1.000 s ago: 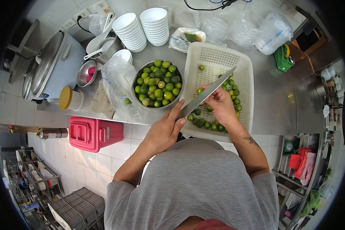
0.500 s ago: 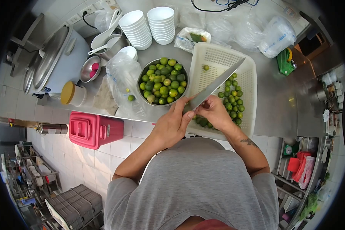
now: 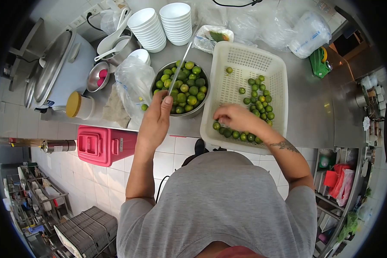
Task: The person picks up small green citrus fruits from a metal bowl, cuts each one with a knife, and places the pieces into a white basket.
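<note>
My left hand (image 3: 155,122) is closed round a kitchen knife (image 3: 182,64), its long blade pointing up and away above a metal bowl (image 3: 152,91). The bowl is heaped with green limes (image 3: 184,88). My right hand (image 3: 236,117) reaches into a white plastic basket (image 3: 280,86), low over several loose limes (image 3: 243,136) near its front edge. Its fingers are curled, and whatever may be between them is hidden. More limes (image 3: 260,98) lie along the basket's right half, and one sits apart at the back left.
Stacked white bowls (image 3: 176,23) stand behind the metal bowl. A clear plastic bag (image 3: 135,81), a yellow-lidded tub (image 3: 75,105), a small bowl (image 3: 98,76) with pink items and a large lidded pot (image 3: 64,64) are at left. Below stands a pink bin (image 3: 107,146).
My left hand has swung left with the knife, away from my right hand, and the blade now points more upright. My right hand has lowered slightly left into the basket.
</note>
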`<act>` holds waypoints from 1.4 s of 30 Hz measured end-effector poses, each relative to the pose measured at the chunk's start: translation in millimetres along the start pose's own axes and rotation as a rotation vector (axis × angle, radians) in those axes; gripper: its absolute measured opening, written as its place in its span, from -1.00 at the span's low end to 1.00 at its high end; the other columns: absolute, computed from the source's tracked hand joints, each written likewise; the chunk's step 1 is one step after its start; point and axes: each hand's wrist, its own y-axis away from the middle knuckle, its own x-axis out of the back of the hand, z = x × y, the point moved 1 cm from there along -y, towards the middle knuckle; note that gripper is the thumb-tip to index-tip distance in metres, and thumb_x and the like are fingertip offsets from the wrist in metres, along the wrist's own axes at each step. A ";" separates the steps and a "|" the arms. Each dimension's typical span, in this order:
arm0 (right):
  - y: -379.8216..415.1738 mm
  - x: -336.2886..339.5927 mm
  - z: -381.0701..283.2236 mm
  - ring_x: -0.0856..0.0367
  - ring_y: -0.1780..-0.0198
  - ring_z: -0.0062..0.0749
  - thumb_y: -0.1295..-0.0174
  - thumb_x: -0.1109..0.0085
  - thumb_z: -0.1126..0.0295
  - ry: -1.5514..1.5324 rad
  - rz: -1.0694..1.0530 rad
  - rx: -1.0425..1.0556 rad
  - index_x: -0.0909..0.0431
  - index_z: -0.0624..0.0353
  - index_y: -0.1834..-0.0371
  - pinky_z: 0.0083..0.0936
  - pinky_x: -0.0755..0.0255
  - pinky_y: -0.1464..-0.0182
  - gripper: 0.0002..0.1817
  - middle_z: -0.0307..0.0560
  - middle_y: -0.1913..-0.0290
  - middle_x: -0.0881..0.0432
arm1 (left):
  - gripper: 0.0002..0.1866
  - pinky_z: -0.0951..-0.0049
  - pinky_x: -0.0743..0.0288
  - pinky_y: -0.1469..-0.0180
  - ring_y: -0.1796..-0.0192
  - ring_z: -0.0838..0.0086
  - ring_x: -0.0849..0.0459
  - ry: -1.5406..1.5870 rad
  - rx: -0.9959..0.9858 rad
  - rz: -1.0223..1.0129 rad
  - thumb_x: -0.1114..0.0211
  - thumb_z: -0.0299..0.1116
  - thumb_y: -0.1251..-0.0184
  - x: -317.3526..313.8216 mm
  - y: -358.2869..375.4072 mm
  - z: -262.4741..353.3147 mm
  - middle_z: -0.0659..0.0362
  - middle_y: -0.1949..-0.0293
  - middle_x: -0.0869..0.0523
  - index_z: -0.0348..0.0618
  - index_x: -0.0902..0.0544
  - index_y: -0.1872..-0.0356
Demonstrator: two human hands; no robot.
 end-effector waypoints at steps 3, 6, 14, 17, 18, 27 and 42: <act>1.7 -22.9 -8.4 -0.65 0.08 -0.11 -0.17 -0.24 0.39 0.300 -0.077 -0.020 -0.62 0.29 0.15 -0.24 -0.57 0.07 -0.76 0.03 0.11 -0.60 | -0.41 0.28 -0.43 -0.14 -0.03 0.14 -0.64 -0.004 -0.011 0.022 0.11 0.02 -0.61 -0.8 -6.9 -8.3 -0.18 0.08 -0.67 -0.37 -0.39 -0.28; 2.1 -28.9 -13.5 -0.65 0.10 -0.06 -0.14 -0.26 0.35 0.418 -0.064 -0.011 -0.61 0.29 0.17 -0.18 -0.57 0.13 -0.74 0.06 0.12 -0.60 | -0.40 0.32 -0.40 -0.19 -0.06 0.17 -0.62 -0.001 -0.028 0.037 0.11 0.01 -0.61 -3.3 -8.8 -12.9 -0.17 0.04 -0.66 -0.35 -0.34 -0.34; 8.9 12.9 -21.2 -0.66 0.06 -0.31 -0.37 -0.14 0.39 -0.863 0.253 -0.225 -0.55 0.35 -0.07 -0.43 -0.59 0.09 -0.70 -0.05 -0.07 -0.60 | -0.44 0.37 -0.33 -0.27 -0.18 0.24 -0.55 0.144 -0.009 -0.108 0.05 -0.07 -0.61 -4.1 15.7 14.5 -0.20 -0.12 -0.59 -0.32 -0.31 -0.39; 15.7 23.5 -40.0 -0.62 -0.01 -0.43 -0.46 0.03 0.49 -1.252 0.418 -0.107 -0.48 0.33 -0.24 -0.51 -0.53 0.00 -0.66 -0.16 0.00 -0.63 | -0.43 0.45 -0.32 -0.08 0.00 0.37 -0.48 0.175 -0.173 -0.180 0.04 -0.06 -0.60 -20.1 19.6 6.9 -0.03 -0.03 -0.50 -0.26 -0.29 -0.42; 17.5 24.8 -41.3 -0.62 0.01 -0.40 -0.46 0.05 0.54 -1.309 0.432 -0.084 -0.45 0.32 -0.29 -0.50 -0.51 -0.03 -0.64 -0.12 -0.02 -0.65 | -0.42 0.55 -0.30 0.12 0.19 0.52 -0.41 0.160 -0.185 -0.219 0.04 -0.04 -0.60 -24.8 20.2 6.4 0.13 0.15 -0.47 -0.23 -0.28 -0.44; 16.6 12.3 -27.1 -0.60 0.17 -0.55 -0.33 -0.17 0.57 -1.197 0.678 -0.072 -0.57 0.33 -0.07 -0.56 -0.50 0.07 -0.74 -0.16 0.19 -0.66 | -0.43 0.10 -0.46 -0.17 -0.12 -0.20 -0.56 -0.124 -0.292 -0.358 0.05 -0.11 -0.58 -50.4 27.7 17.1 -0.30 -0.23 -0.45 -0.15 -0.16 -0.47; 16.6 2.8 -36.9 -0.57 0.24 -0.61 -0.30 -0.20 0.58 -0.973 0.538 -0.131 -0.57 0.26 0.06 -0.60 -0.51 0.12 -0.83 -0.23 0.25 -0.63 | -0.50 0.10 -0.48 -0.09 -0.08 -0.13 -0.60 -0.148 -0.284 -0.314 0.10 -0.10 -0.60 -72.8 13.3 23.4 -0.27 -0.15 -0.50 -0.14 -0.21 -0.39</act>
